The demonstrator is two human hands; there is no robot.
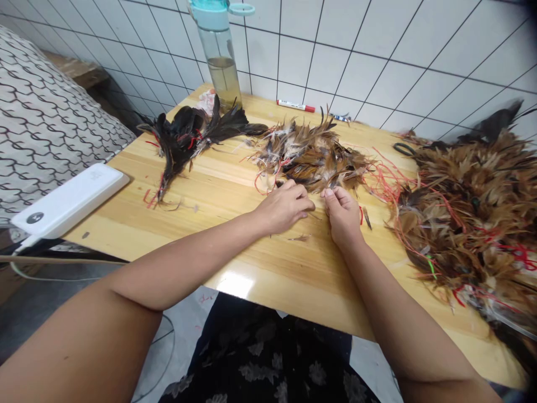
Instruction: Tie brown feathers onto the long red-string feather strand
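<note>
My left hand (287,207) rests low over the wooden table (235,235), fingers curled inward at the near edge of a brown feather pile (319,157). Whatever its fingers close on is hidden beneath them. Just to the right, my right hand (343,212) pinches thumb against forefinger. Anything in that pinch is too small to make out. A narrow gap separates the two hands. Red strings (386,182) trail from the brown pile toward the right. A small loose feather (367,218) lies beside my right hand, and wispy feather bits (298,238) lie between my wrists.
Black feather bundles (180,140) lie at the back left, near a water bottle (220,61). A larger brown feather heap (474,207) covers the right side. A red-capped marker (296,106) lies by the tiled wall. A white power bank (71,198) sits at the left edge.
</note>
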